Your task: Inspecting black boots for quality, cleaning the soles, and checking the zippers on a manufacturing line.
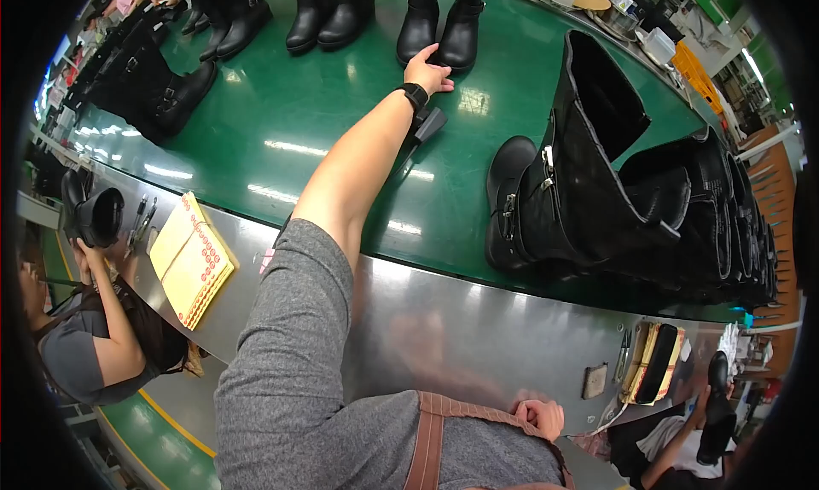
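Observation:
My left arm reaches across the green tabletop, with a black watch on the wrist. At its end my left hand (426, 72) has its fingers apart, at the toes of a pair of black ankle-strap boots (418, 34) standing upright at the far side. It appears to touch them, without gripping either boot. Beneath the forearm lies a black tool (422, 136) with a slim shaft, partly covered. My right hand (543, 417) rests near my body by the table's metal edge, fingers curled in and nothing visible in them.
Tall black buckled boots (563, 183) stand in a row at the right. More black boots (341, 17) line the far left. A yellow paper stack (192, 260) lies on the metal ledge (418, 336). Co-workers handle boots at left (101, 217) and lower right (718, 413).

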The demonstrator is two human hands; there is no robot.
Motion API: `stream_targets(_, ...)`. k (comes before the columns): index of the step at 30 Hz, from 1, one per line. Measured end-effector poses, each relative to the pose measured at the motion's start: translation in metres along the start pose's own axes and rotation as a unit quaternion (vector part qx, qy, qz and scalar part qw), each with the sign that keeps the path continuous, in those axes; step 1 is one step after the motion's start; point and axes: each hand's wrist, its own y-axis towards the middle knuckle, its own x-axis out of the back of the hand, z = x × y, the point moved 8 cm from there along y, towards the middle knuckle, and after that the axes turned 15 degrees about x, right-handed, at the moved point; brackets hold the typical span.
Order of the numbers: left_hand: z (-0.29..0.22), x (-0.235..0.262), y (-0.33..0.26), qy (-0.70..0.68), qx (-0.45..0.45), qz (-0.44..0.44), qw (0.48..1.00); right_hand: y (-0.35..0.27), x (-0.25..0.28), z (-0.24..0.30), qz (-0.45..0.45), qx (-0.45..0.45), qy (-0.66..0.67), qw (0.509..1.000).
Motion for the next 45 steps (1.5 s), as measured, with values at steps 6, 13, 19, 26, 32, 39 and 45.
stream_targets(6,-0.003,0.006,-0.001,0.006,-0.003,-0.011,1.000,0.013,-0.002,0.006,-0.009,-0.024,-0.001,1.000)
stream_targets(13,-0.002,0.008,0.003,0.019,-0.003,-0.007,1.000,0.016,0.003,0.009,-0.071,-0.029,-0.033,0.997)
stream_targets(19,-0.002,0.011,0.002,0.027,-0.004,0.008,1.000,0.016,0.001,0.007,-0.038,-0.020,-0.024,0.999)
stream_targets(26,-0.003,0.011,0.003,0.035,-0.011,-0.001,0.999,0.016,0.002,0.008,-0.050,-0.031,-0.035,0.998)
stream_targets(32,-0.001,0.015,0.007,0.030,-0.007,-0.016,0.999,0.017,0.003,0.008,-0.057,-0.038,-0.029,0.997)
stream_targets(39,-0.002,0.022,0.013,-0.016,-0.010,-0.039,0.999,0.016,0.002,0.008,-0.043,-0.045,-0.039,0.997)
stream_targets(45,-0.004,0.020,0.005,0.017,-0.003,0.000,1.000,0.015,0.000,0.007,-0.032,-0.042,-0.045,0.998)
